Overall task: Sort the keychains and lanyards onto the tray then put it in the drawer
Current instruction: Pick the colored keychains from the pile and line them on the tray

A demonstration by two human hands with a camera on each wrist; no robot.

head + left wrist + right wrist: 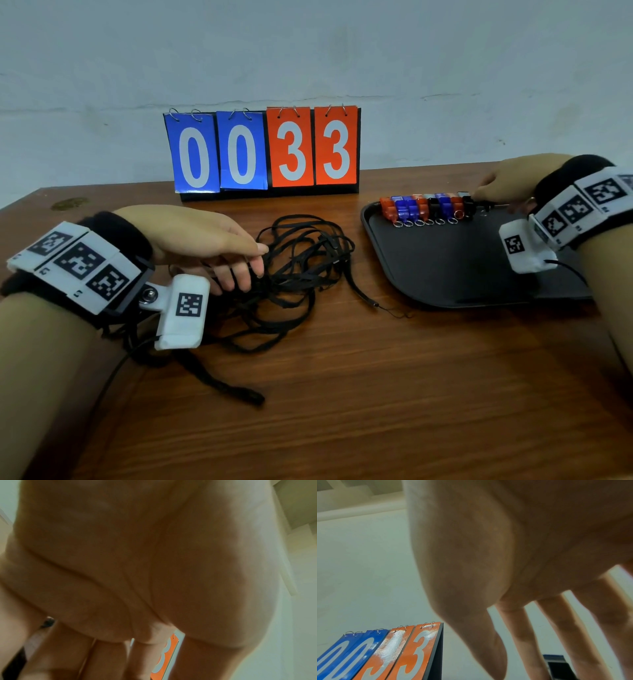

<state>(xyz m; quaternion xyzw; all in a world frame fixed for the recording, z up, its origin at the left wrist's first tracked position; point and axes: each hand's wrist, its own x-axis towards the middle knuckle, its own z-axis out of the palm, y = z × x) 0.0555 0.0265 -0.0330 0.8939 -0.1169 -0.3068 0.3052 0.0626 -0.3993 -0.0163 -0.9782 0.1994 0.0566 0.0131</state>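
Observation:
A tangle of black lanyards (301,263) lies on the wooden table, left of centre. My left hand (255,263) rests on its left side, with relaxed fingers and thumb touching the strands. A black tray (445,274) sits to the right. Along its far edge stands a row of several red, blue and black keychains (428,207) with metal rings. My right hand (486,192) is at the right end of that row, with fingers (527,642) straight and spread. A dark keychain (559,668) shows between them in the right wrist view. Whether they touch it is unclear.
A flip scoreboard (263,150) reading 0033 stands at the back of the table (342,394) against the wall. One lanyard end (373,303) trails toward the tray's front left corner. Another strap (236,390) runs toward me.

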